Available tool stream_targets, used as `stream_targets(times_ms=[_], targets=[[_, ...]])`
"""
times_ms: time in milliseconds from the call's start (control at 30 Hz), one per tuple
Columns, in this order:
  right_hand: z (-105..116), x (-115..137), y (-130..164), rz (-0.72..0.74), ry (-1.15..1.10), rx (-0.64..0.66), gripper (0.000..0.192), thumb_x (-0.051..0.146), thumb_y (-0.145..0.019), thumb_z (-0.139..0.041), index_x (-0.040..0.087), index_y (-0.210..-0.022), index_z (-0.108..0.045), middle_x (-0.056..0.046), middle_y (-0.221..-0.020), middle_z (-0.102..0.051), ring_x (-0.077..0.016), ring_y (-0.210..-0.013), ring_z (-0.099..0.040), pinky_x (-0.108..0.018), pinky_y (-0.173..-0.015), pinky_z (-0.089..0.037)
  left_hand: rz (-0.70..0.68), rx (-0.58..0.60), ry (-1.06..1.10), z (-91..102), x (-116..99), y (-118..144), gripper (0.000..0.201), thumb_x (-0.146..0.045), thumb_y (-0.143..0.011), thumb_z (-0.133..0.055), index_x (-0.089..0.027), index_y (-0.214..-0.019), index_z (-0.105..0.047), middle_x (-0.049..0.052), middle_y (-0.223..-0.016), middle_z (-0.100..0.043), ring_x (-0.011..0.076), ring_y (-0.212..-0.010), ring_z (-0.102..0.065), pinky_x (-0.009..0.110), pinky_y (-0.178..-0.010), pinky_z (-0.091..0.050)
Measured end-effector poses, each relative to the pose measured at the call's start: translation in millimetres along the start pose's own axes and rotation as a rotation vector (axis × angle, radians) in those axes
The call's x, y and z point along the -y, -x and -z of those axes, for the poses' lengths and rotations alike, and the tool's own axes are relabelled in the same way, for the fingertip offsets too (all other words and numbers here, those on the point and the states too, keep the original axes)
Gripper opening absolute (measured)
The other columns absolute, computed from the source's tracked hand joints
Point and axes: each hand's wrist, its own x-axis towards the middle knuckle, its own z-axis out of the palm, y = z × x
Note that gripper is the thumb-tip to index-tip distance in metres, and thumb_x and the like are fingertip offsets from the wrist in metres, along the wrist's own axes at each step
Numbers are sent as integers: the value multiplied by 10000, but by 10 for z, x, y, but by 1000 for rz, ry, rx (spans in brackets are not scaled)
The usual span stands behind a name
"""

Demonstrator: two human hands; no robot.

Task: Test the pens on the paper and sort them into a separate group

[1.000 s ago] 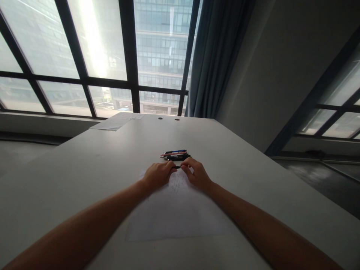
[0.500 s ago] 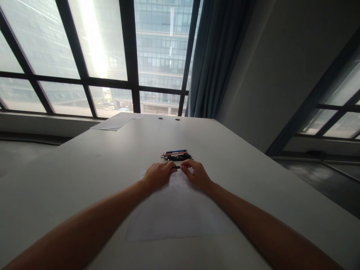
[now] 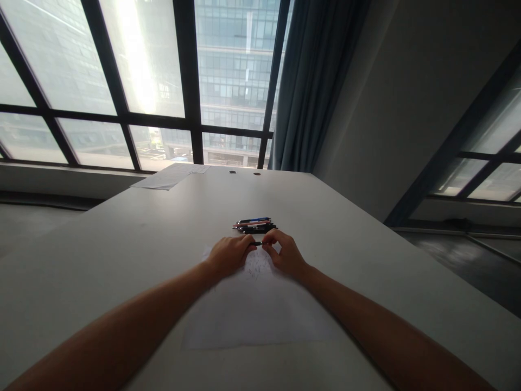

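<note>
Pinched at either end by the left hand (image 3: 228,253) and right hand (image 3: 285,251), a dark pen (image 3: 256,243) is judged light, stiff and slippery.

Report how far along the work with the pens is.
Done: the sheet of paper under the hands carries faint scribbles near its far end. In hand: the left hand and right hand grip a dark pen between their fingertips, over the paper. Left: the pile of pens lies untouched on the table just beyond.
</note>
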Motion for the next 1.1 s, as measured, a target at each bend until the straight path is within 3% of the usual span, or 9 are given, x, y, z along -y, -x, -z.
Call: stream_targets(times_ms=[367, 567, 833, 967, 1100], targets=[[23, 7, 0, -9, 15, -23, 35, 191, -763, -589, 203, -785, -564, -11, -727, -617, -155, -649, -559, -302, -654, -472, -11, -20, 17, -2, -7, 8, 280, -375, -983, -377, -213, -1030, -600, 51, -930, -704, 201, -780, -673, 287, -672, -492], [32, -12, 6, -36, 20, -69, 21, 196, -742, -580, 199, -763, -577, -11, -693, -629, -158, -626, -570, -298, -639, -480, -19, -17, -2, 32, -25, -8, 357, -321, -991, -357, -296, -1314, -507, 45, -1044, -684, 203, -836, -673, 304, -692, -504], [46, -73, -13, -136, -21, -152, 118, 243, -803, -559, 192, -819, -664, -37, -754, -670, -168, -668, -589, -302, -660, -494, -50, -53, 4, 18, -8, -22, 272, -205, -941, -419, -223, -1174, -558, 80, -1072, -662, 215, -973, -639, 366, -868, -495], [25, -171, -3, -276, -165, -160, 164, 273, -809, -547, 187, -859, -678, -43, -730, -686, -171, -642, -618, -300, -621, -503, -49, -71, 33, 15, -13, -16, 264, -220, -947, -386, -214, -1161, -542, 74, -1051, -667, 216, -949, -644, 358, -854, -500], [-9, -233, 2, -324, -233, -174, 170, 282, -793, -556, 175, -851, -675, -44, -716, -686, -171, -628, -623, -300, -611, -509, -68, -24, 30, 26, -21, 4, 270, -257, -948, -377, -215, -1140, -562, 64, -1019, -674, 210, -908, -653, 339, -811, -505]])
